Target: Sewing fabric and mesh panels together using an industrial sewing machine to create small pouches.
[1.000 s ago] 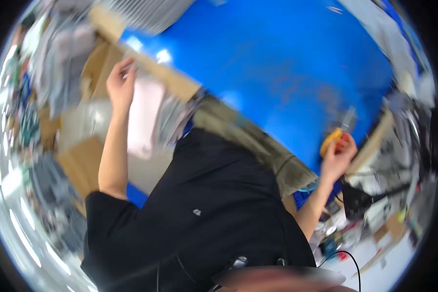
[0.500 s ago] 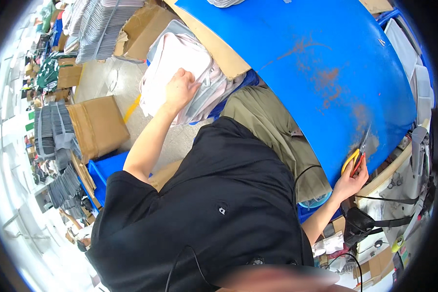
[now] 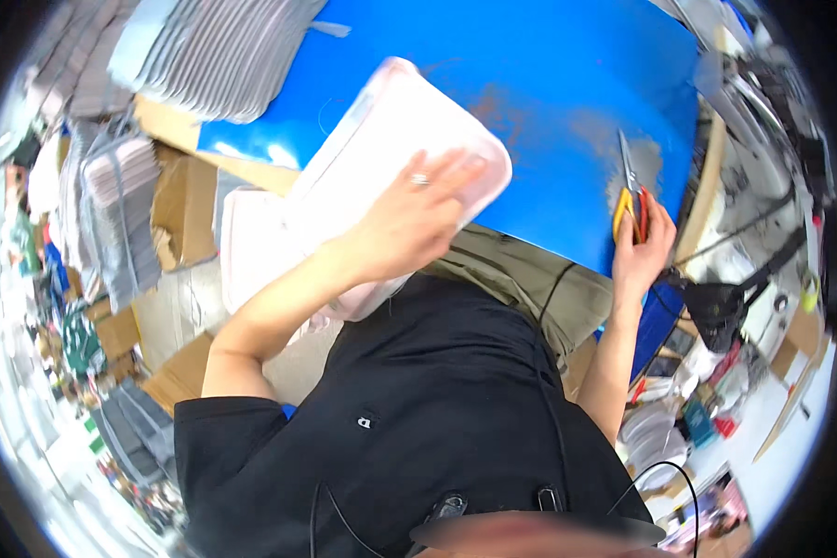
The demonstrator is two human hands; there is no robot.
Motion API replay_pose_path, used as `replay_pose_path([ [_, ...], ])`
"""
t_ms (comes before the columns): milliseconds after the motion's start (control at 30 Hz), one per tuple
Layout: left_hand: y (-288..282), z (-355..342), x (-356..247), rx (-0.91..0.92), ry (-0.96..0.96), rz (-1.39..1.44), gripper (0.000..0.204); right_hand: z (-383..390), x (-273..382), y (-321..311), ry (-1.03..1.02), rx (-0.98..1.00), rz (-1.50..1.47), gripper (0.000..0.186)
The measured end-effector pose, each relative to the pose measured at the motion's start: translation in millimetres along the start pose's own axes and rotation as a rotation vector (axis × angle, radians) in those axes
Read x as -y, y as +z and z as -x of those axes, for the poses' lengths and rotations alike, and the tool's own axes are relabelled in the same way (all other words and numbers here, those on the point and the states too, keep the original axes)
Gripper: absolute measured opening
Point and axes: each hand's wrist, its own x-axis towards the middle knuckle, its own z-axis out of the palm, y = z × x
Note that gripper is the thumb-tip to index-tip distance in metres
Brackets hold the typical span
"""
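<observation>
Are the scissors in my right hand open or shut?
Shut: the scissors show one narrow metal point on the blue table, handles held in the right hand.

Bright, even light overhead; glare whitens the left rim, motion blur softens everything, fisheye bends the edges hard, and a blurred shape smears the bottom.
</observation>
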Motion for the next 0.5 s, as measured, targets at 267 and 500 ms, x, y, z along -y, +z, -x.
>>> replay_pose_path([
  [267, 60.6, -59.6, -5.3, 0.406, 0.577, 0.081, 0.030, -5.4, 85.4, 3.4, -0.247, 0.146, -0.211, 0.043],
  [500, 69.6, -74.4, 6.7, 0.307, 0.561, 0.370, 0.027, -65.9, 104.4, 94.5, -0.442, 0.208, -0.101, 0.021],
])
